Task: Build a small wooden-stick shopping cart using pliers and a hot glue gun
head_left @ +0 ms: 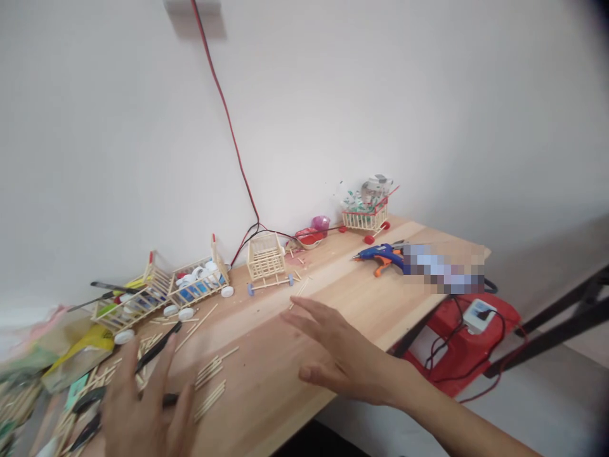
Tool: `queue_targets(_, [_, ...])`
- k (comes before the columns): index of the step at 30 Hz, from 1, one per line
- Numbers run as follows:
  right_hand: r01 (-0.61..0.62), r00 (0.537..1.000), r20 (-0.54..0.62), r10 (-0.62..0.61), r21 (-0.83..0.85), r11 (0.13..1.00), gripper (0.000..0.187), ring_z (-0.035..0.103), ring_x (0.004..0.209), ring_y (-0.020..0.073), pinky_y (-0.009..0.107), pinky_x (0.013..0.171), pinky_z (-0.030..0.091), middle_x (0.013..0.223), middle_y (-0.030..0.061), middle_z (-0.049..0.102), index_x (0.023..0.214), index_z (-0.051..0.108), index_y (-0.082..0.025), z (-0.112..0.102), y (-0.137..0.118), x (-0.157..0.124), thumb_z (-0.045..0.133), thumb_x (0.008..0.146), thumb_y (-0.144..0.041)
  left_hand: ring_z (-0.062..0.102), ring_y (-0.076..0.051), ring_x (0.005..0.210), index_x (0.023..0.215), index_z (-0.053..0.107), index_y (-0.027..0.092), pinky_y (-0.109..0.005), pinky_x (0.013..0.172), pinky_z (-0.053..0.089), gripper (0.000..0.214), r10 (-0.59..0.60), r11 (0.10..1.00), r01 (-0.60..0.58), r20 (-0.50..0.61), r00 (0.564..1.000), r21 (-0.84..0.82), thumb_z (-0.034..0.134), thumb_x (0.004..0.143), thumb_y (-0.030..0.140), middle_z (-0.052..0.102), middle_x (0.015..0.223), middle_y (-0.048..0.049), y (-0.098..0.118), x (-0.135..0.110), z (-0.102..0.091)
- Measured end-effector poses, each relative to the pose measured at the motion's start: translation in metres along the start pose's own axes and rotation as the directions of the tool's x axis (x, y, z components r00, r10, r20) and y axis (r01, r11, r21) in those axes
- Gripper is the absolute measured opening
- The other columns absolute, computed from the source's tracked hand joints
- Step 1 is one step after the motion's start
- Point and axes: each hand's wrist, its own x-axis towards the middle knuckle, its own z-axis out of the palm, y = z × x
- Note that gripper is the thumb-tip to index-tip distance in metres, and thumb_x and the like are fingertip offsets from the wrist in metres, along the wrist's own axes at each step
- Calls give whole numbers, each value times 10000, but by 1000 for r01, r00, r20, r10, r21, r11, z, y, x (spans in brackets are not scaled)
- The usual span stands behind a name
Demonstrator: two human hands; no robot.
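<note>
My left hand [150, 406] is at the lower left with its fingers spread, somewhat blurred, above loose wooden sticks [209, 400] and a black-handled tool [90, 400] that it partly hides. I cannot tell whether it touches them. My right hand [335, 352] hovers over the middle of the table, fingers stretched out and thumb apart, holding nothing. Beyond its fingertips, a small cart made of sticks [266, 261] with bluish wheels stands near the wall. A blue and orange glue gun [380, 254] lies to the right of that cart.
Two stick carts, one with bottle caps [200, 282] and one with tools [130, 304], stand at the left. Another cart [365, 219] with red wheels holds plastic wrap. A red stool [469, 346] below bears a power socket [479, 315]. A cable [223, 105] runs down the wall.
</note>
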Motion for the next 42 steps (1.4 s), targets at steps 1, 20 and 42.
queue_targets(1, [2, 1000, -30, -4, -74, 997, 778, 284, 1396, 327, 499, 1082, 324, 1527, 134, 312, 1435, 411, -233, -5, 4, -4, 595, 780, -611, 215, -418, 1405, 1330, 495, 167, -585, 1102, 234, 537, 36, 998, -37, 22, 999, 48, 574, 824, 328, 199, 1552, -170, 5, 6, 4])
queue_targets(20, [-725, 673, -350, 651, -485, 489, 305, 636, 933, 266, 305, 692, 409, 1002, 123, 700, 1025, 658, -171, -140, 176, -25, 460, 896, -364, 453, -311, 1268, 1139, 581, 152, -507, 1016, 411, 288, 362, 931, -357, 77, 929, -74, 489, 866, 141, 524, 1322, -169, 75, 47, 94])
queue_targets(42, [-510, 749, -596, 290, -238, 827, 163, 569, 736, 210, 293, 604, 387, 838, 63, 607, 900, 502, -202, -60, 47, -5, 432, 916, -349, 680, -218, 836, 1196, 646, 196, -310, 675, 548, 508, 52, 95, 766, 772, 634, -635, 714, 727, 377, 666, 1160, -141, 189, 45, 98])
